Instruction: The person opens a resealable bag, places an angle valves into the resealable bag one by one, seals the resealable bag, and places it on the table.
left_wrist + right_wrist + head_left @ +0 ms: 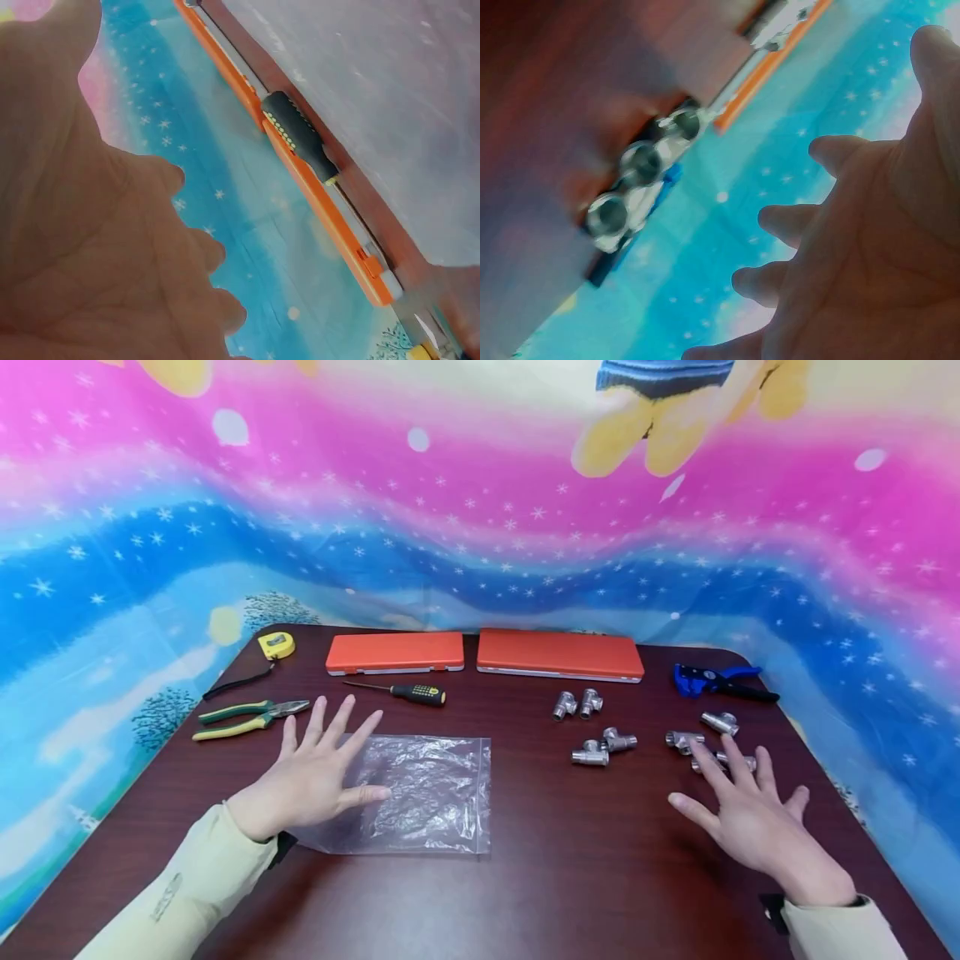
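Both hands open: left hand (311, 781) flat on plastic bag (420, 793), right hand (753, 818) over pipe fittings (701, 743). Bag limp, slippery: pinch an edge. Fittings look heavy, rigid.

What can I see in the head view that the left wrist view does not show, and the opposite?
Only the head view shows the right hand, the metal pipe fittings, the blue tool and the pliers. Only the left wrist view shows the left hand's palm side. Both show the screwdriver, the orange cases and the clear plastic bag.
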{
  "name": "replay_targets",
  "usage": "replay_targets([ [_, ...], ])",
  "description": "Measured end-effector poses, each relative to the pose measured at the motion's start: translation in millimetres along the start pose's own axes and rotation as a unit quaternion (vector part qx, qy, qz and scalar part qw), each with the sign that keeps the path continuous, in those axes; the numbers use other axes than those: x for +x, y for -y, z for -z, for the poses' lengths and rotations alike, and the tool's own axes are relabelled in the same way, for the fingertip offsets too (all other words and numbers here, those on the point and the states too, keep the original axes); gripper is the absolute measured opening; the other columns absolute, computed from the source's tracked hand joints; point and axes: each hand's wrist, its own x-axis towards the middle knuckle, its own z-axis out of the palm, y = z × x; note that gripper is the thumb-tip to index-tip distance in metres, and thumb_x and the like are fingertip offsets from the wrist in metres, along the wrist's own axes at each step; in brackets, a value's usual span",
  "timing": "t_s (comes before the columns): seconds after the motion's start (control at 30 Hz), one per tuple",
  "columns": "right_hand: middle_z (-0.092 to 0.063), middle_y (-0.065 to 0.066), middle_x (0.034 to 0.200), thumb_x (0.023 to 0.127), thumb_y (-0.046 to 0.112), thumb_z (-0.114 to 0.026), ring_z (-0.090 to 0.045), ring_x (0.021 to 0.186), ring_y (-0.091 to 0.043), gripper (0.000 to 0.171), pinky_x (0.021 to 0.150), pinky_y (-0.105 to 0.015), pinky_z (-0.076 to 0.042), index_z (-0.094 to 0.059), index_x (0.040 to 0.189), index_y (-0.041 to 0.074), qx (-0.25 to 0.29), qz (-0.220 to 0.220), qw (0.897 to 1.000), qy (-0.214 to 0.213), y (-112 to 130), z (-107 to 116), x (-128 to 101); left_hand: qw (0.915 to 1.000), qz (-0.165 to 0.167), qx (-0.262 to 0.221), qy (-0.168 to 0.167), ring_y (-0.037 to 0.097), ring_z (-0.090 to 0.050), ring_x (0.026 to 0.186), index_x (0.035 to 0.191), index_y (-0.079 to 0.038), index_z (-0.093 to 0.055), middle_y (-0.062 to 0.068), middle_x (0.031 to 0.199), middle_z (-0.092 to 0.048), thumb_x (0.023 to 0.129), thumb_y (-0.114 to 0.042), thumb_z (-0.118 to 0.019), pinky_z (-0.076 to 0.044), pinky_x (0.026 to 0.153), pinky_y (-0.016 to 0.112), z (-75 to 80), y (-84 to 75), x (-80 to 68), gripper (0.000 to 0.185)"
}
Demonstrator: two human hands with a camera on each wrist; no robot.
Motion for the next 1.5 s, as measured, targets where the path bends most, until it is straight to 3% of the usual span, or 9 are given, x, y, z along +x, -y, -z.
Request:
replay_targets([
  [0.33,-0.006,-0.021,0.163,0.094,0.074,-0.036,0.008,0.144,-0.052,0.084,0.102,-0.078,-0.003,-0.019,0.16,0.024,0.005,0.107,0.993,-0.047,74.9,10.0,24.5,0.9985,-0.054,0.0,-0.009,0.047,0.007,0.145,0.161,-0.024,-0.012,0.014,0.165,-0.002,0.089,-0.069,-0.054,-0.003,0.106,0.074,-10.6,-55.4,38.8,0.094],
  [0.47,-0.022,-0.019,0.16,0.094,0.07,-0.042,-0.007,0.145,-0.05,0.079,0.106,-0.074,-0.015,-0.03,0.157,0.024,0.0,0.142,0.989,-0.034,113.3,2.7,39.4,0.999,-0.044,-0.007,-0.001,0.047,-0.026,0.141,0.157,-0.017,-0.027,0.019,0.155,-0.032,0.087,-0.073,-0.054,-0.026,0.108,0.066,-18.9,-91.9,59.0,0.094],
  [0.63,-0.055,-0.014,0.14,0.093,0.057,-0.06,-0.049,0.129,-0.038,0.065,0.101,-0.061,-0.039,-0.055,0.143,0.016,-0.018,0.15,0.988,0.02,150.7,-11.1,54.1,0.9986,0.021,-0.028,0.039,0.037,-0.061,0.1,0.137,-0.001,-0.044,0.02,0.115,-0.061,0.079,-0.079,-0.057,-0.051,0.087,0.05,-35.7,-118.1,78.7,0.098],
  [0.77,-0.068,-0.007,0.121,0.092,0.048,-0.067,-0.064,0.107,-0.026,0.051,0.09,-0.05,-0.051,-0.067,0.129,0.013,-0.01,0.156,0.987,0.03,165.5,-23.4,61.7,0.9949,0.039,-0.018,0.091,0.03,-0.066,0.089,0.127,0.002,-0.053,0.017,0.105,-0.067,0.074,-0.079,-0.064,-0.053,0.081,0.046,-49.3,-121.6,87.8,0.097],
  [0.97,-0.071,-0.002,0.109,0.091,0.043,-0.071,-0.065,0.096,-0.02,0.04,0.081,-0.044,-0.053,-0.072,0.119,0.014,0.017,0.166,0.986,0.021,170.9,-35.1,64.4,0.9936,0.005,0.034,0.108,0.021,-0.06,0.073,0.076,-0.013,-0.064,0.004,0.082,-0.066,0.082,-0.05,-0.074,-0.052,0.072,0.042,-54.4,-117.8,93.4,0.039],
  [1.13,-0.072,-0.002,0.101,0.094,0.042,-0.067,-0.066,0.089,-0.017,0.042,0.083,-0.041,-0.052,-0.071,0.12,0.01,0.098,0.168,0.981,0.027,177.6,-39.0,64.9,0.9941,-0.011,-0.053,0.094,0.014,-0.057,0.05,0.066,-0.014,-0.059,0.0,0.061,-0.06,0.089,-0.027,-0.068,-0.049,0.057,0.033,-50.8,-112.4,94.3,0.028],
  [1.23,-0.072,-0.001,0.09,0.096,0.045,-0.063,-0.067,0.078,-0.016,0.051,0.074,-0.039,-0.055,-0.066,0.128,0.005,0.227,0.157,0.96,0.058,183.8,-39.9,67.4,0.9861,-0.043,-0.142,0.074,0.01,-0.056,0.042,0.068,-0.015,-0.059,-0.003,0.053,-0.056,0.095,-0.019,-0.062,-0.049,0.055,0.03,-41.6,-110.4,94.5,0.028],
  [1.37,-0.072,-0.004,0.085,0.096,0.045,-0.063,-0.068,0.07,-0.018,0.057,0.061,-0.035,-0.056,-0.06,0.132,0.001,0.388,0.135,0.909,0.066,191.0,-43.0,70.7,0.9719,-0.069,-0.222,0.037,0.009,-0.059,0.048,0.075,-0.015,-0.06,-0.005,0.055,-0.057,0.097,-0.013,-0.059,-0.048,0.058,0.029,-24.7,-111.1,92.4,0.022],
  [1.5,-0.063,-0.005,0.086,0.09,0.042,-0.073,-0.059,0.07,-0.017,0.051,0.06,-0.032,-0.049,-0.058,0.125,0.008,0.388,0.103,0.914,-0.051,191.9,-44.0,70.4,0.9664,-0.065,-0.248,-0.023,0.009,-0.058,0.052,0.077,-0.015,-0.059,-0.005,0.057,-0.058,0.094,-0.014,-0.06,-0.046,0.058,0.03,-9.9,-110.6,87.4,0.017],
])
